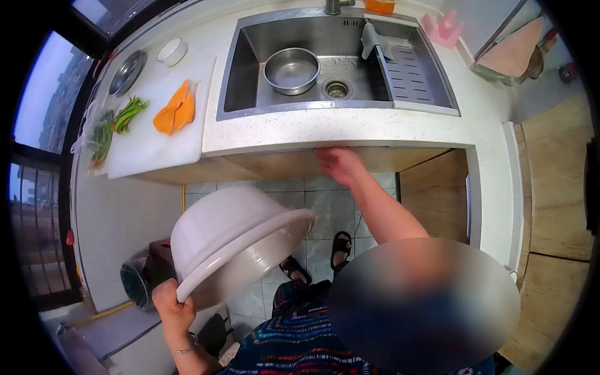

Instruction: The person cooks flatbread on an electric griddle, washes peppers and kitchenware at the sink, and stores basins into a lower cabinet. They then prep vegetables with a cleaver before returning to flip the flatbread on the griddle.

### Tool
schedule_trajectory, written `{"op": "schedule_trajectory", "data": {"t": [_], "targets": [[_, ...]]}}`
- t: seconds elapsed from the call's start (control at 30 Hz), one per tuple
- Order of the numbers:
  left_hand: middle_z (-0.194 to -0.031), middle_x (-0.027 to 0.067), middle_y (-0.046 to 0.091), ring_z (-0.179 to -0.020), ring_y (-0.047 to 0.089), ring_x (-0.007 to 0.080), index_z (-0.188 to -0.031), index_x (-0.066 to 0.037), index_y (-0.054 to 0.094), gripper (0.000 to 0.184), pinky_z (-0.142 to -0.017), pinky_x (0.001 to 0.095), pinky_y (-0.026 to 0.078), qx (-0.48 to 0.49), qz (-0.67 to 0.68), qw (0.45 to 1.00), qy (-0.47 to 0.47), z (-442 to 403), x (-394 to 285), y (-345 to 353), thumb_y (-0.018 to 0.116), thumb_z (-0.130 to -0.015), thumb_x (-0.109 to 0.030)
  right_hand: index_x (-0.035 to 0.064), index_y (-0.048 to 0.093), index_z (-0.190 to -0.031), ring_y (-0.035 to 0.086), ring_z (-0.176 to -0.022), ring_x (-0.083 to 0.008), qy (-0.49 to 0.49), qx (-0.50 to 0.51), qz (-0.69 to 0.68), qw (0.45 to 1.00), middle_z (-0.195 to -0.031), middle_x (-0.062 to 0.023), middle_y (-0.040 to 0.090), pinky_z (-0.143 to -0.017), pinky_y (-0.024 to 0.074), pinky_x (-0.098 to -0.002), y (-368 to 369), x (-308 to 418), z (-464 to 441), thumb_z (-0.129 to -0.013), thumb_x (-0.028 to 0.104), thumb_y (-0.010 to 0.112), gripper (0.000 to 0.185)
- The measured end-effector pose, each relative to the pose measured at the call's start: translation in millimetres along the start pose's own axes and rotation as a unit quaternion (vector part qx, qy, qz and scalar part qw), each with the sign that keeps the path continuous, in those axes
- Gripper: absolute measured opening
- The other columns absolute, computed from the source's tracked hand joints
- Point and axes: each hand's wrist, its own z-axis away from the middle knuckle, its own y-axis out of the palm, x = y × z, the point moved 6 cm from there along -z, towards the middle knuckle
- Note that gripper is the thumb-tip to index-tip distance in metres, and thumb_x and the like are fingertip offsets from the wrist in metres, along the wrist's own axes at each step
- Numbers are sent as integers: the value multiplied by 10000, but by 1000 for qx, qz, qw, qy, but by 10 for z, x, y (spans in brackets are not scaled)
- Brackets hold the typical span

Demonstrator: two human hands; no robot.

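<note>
My left hand (173, 307) is closed around the rim of a large white basin (228, 225), which hangs tilted on its side above the floor. My right hand (340, 165) reaches under the counter's front edge, with its fingers curled at the top of a wooden cabinet door (281, 164); the fingertips are partly hidden. Above that hand, a round metal pan (292, 72) sits in the steel sink (240, 81), left of the drain (337, 89).
On the counter's left, a white cutting board (150, 147) bears orange slices (176, 109) and green pepper pieces (130, 115). A metal bowl (127, 73) and a white bowl (172, 52) stand behind. A grey cloth (375, 41) hangs over the sink's drain rack (414, 76). A lined bin (139, 282) stands below left.
</note>
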Motion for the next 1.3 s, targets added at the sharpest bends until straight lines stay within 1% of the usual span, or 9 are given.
{"op": "schedule_trajectory", "data": {"t": [0.3, 0.37, 0.47, 0.63, 0.7, 0.83, 0.87, 1.1, 1.3], "targets": [[-536, 136, 407, -491, 407, 318, -585, -27, 418, 116, -470, 368, 324, -61, 8, 993, -104, 731, 583, -201, 514, -584, -93, 27, 458, -892, 496, -726, -218, -103, -51, -215, 970, -817, -97, 489, -605, 447, -352, 441, -321, -283, -738, 55, 452, 157], [-530, 123, 413, -477, 398, 290, -596, -20, 447, 92, -468, 348, 324, -59, 7, 991, -122, 927, 737, -351, 510, -584, -87, 68, 494, -806, 517, -609, -190, -124, -94, -211, 965, -709, -71, 544, -601, 466, -338, 488, -426, -216, -753, 148, 499, 96], [-524, 105, 388, -469, 368, 233, -602, -5, 441, 95, -465, 317, 311, -99, 39, 981, -162, 1150, 953, -586, 497, -563, -72, 138, 493, -850, 478, -538, -133, -104, -187, -186, 959, -685, -40, 519, -465, 426, -244, 525, -555, 45, -745, 483, 541, 364], [-527, 99, 384, -470, 363, 221, -615, 1, 443, 98, -464, 310, 310, -129, 17, 980, -148, 1404, 1187, -851, 497, -563, -63, 84, 478, -857, 445, -448, -121, -101, -301, -234, 919, -639, -38, 492, -339, 370, -215, 572, -967, 396, -746, 487, 524, 421], [-527, 93, 383, -472, 363, 212, -617, 1, 446, 85, -465, 306, 311, -127, 4, 983, -134, 1497, 1262, -917, 496, -574, -52, 81, 477, -845, 422, -418, -116, -66, -326, -124, 935, -609, -28, 479, -366, 392, -247, 487, -1016, 507, -766, 449, 495, 377], [-525, 78, 390, -481, 369, 186, -634, 5, 457, 52, -472, 296, 312, -151, 57, 970, -182, 1697, 1475, -1020, 498, -622, -24, 107, 459, -1060, 478, -763, -247, 22, -351, -80, 933, -950, -100, 456, -753, 409, -462, 449, -1252, 761, -724, 507, 480, 522], [-525, 75, 393, -480, 370, 177, -640, 6, 461, 47, -470, 294, 312, -161, 79, 965, -193, 1733, 1519, -1031, 501, -635, -19, 132, 468, -1094, 485, -769, -260, 34, -332, -71, 940, -1029, -95, 465, -660, 427, -475, 421, -1397, 726, -727, 562, 421, 567], [-546, 72, 391, -490, 368, 162, -659, 3, 461, 72, -472, 292, 311, -157, 82, 959, -222, 1883, 1885, -1090, 521, -634, -28, 89, 281, -1251, 349, -1115, -385, 131, -236, -217, 938, -1221, -186, 327, -922, 203, -599, 948, -2290, 1183, -720, 636, 374, 768], [-598, 31, 422, -525, 372, 123, -687, -4, 479, 77, -497, 251, 325, -212, 78, 960, -166, 1628, 1797, -1297, 550, -668, -23, 44, 381, -1126, 417, -1091, -378, 217, -99, -339, 910, -1180, -232, 420, -930, 243, -571, 1576, -2780, 1498, -707, 690, 343, 770]]}}
